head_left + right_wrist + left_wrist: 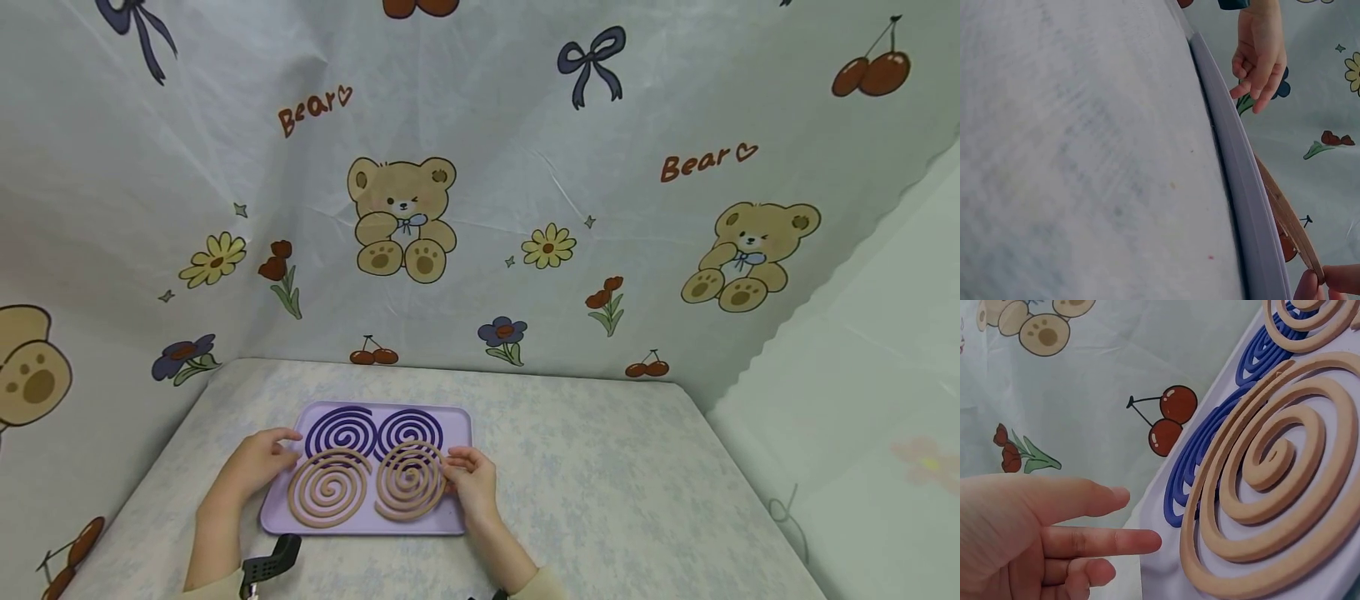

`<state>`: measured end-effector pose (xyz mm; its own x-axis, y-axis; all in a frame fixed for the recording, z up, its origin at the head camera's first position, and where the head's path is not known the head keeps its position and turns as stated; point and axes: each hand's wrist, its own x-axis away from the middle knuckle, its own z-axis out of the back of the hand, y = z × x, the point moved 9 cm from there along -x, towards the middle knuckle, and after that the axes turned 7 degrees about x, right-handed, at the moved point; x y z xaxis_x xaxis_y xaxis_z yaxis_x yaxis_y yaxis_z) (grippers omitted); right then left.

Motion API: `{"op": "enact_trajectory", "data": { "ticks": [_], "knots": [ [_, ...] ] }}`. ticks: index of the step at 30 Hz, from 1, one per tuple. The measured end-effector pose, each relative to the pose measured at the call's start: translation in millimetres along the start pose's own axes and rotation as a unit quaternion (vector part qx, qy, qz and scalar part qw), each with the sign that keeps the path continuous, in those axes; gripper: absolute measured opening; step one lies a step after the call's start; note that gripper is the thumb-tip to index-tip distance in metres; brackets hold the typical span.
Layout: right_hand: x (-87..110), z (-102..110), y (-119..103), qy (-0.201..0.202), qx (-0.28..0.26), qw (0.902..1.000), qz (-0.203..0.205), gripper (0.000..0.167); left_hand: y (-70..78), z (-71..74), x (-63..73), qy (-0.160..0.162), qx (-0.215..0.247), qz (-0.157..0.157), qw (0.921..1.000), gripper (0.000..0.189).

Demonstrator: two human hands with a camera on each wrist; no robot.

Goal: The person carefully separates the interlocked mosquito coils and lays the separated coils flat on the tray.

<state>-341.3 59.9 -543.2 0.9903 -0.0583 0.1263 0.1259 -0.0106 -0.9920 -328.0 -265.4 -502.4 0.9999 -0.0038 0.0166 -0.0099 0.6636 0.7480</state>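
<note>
A lilac tray (273, 520) holds two dark blue mosquito coils at the back, a left one (347, 436) and a right one (410, 427). In front lie a left tan coil (328, 492) and a right tan coil (410, 477), each overlapping the blue one behind it. My right hand (474, 485) pinches the right tan coil's outer edge between thumb and fingers. That coil's edge (1288, 212) shows above the tray rim in the right wrist view. At the tray's left side, my left hand (257, 460) has its thumb and index finger extended, holding nothing.
The tray rests on a pale mottled tabletop (600, 467). A white cloth (480, 108) printed with bears, flowers and cherries hangs behind and to the left. A thin cord (787, 517) hangs at the right, beyond the table edge.
</note>
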Motion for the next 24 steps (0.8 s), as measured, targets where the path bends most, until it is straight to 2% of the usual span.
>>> {"op": "enact_trajectory", "data": {
  "ticks": [6,12,18,24],
  "knots": [
    [1.1,0.4,-0.8,-0.004,0.029,0.9994,0.017,0.032,2.4,0.5,-0.7,0.004,-0.008,-0.014,0.9999,0.03],
    [3.0,3.5,-3.0,0.014,0.063,0.9974,0.031,0.031,-0.9,-1.3,-1.9,0.001,-0.012,-0.004,0.9999,0.03],
    [5.2,6.7,-5.4,0.038,0.114,0.9923,0.032,0.032,-0.2,-1.2,-1.9,-0.001,-0.012,-0.003,0.9999,0.029],
    [8.3,13.1,-15.5,0.063,0.155,0.9835,0.068,0.044,1.8,-0.9,-0.8,-0.004,-0.009,-0.007,0.9999,0.029]
  ]
}}
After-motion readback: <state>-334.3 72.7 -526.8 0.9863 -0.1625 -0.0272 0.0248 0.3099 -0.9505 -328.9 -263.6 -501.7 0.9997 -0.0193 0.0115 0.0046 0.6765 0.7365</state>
